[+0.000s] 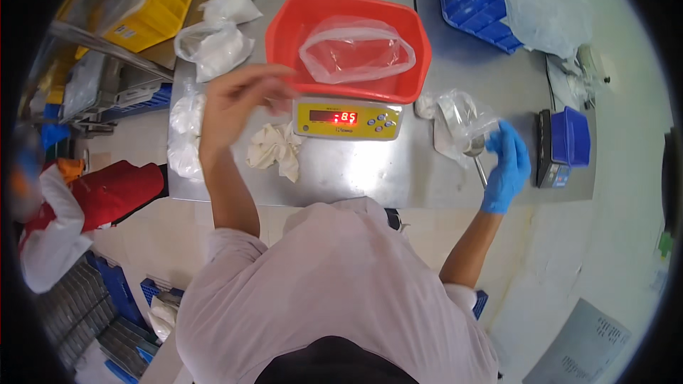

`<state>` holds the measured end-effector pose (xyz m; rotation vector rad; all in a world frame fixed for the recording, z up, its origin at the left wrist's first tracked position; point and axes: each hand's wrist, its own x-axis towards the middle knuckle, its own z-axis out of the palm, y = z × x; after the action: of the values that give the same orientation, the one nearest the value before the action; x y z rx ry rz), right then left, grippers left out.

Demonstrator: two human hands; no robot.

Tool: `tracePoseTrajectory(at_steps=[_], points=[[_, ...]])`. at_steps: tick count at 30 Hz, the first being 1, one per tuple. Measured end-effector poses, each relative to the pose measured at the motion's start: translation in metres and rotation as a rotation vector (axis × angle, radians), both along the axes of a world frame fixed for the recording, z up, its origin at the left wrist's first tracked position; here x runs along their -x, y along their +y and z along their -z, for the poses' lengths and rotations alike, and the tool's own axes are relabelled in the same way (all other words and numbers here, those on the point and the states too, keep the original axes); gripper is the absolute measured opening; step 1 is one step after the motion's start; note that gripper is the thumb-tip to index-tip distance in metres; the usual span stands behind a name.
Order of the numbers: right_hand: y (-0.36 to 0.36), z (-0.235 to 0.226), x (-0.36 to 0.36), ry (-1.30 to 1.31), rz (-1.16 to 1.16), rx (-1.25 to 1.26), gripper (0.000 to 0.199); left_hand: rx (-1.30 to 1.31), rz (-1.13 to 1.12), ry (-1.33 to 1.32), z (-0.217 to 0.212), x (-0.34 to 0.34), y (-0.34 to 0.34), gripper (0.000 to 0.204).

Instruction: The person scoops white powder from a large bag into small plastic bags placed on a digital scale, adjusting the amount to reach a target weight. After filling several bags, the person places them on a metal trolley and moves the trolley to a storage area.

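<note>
Red plastic: one tub [348, 46] sits on one yellow scale [348, 118], holding one clear bag [357, 50]. Your bare left hand [238, 99] hovers open-fingered at the tub's near left rim. Your blue-gloved right hand [506, 167] grips a metal scoop [475, 149] beside a second clear bag [462, 119]. Several white-filled bags [213, 46] crowd the steel surface [370, 171] on the left; one crumpled cloth [274, 148] lies before the scale.

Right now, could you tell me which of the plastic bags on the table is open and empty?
The clear bag standing open inside the red tub on the scale; the bags at the table's left are filled with white powder.
</note>
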<state>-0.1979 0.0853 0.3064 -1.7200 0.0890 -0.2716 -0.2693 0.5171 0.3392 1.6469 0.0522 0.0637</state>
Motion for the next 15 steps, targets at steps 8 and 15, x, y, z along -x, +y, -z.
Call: tracePoseTrajectory(at_steps=[8, 15], points=[[-0.055, 0.091, 0.097, 0.275, 0.433, -0.019, 0.027, -0.086, -0.544, 0.086, 0.126, -0.033, 0.008, 0.046], [-0.07, 0.091, 0.083, 0.271, 0.371, 0.066, 0.027, -0.083, -0.607, 0.011, 0.142, -0.031, -0.005, 0.046]])
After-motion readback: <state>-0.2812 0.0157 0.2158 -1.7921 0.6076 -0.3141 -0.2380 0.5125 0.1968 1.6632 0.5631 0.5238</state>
